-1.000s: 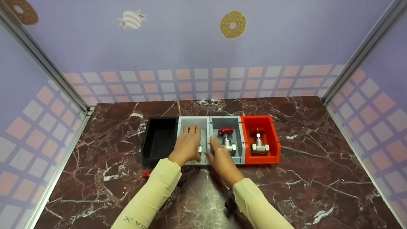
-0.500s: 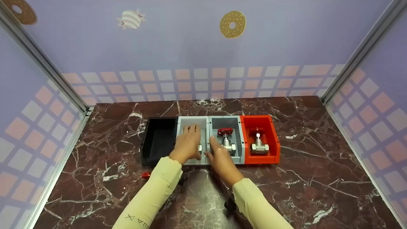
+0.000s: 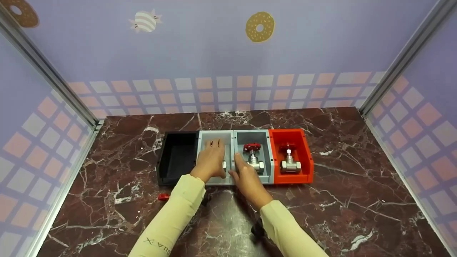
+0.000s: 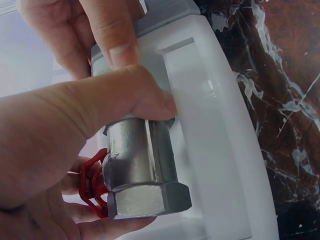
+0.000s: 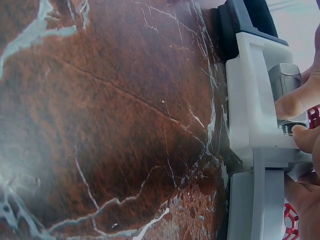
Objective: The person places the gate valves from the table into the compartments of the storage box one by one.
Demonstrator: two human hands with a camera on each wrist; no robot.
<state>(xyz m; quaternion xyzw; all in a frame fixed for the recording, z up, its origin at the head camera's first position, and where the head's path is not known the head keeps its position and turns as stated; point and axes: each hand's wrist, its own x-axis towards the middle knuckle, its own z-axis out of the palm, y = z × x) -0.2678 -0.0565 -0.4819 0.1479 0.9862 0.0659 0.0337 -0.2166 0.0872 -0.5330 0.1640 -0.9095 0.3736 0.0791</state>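
My left hand (image 3: 210,159) reaches into the white bin (image 4: 220,100) and holds a metal valve (image 4: 137,155) with a red handwheel. In the left wrist view its thumb lies over one end of the valve body, while other fingers sit around the handwheel. My right hand (image 3: 248,178) straddles the wall between the white bin and the grey bin (image 5: 272,200), its thumb on the white side and fingers on the grey side, pinching that wall. Beside those fingers, a second valve (image 3: 254,162) with a red handwheel stands in the grey bin.
On the right of the row, a red bin (image 3: 309,176) contains another valve (image 3: 291,166). A black bin (image 3: 180,153) forms the left end. A small red object (image 3: 164,197) lies on the marble-patterned table (image 3: 339,142) by the left sleeve. Patterned walls enclose the table.
Both hands keep their places on the valve and the bin wall. The head view has shifted very slightly; otherwise nothing visibly moves.
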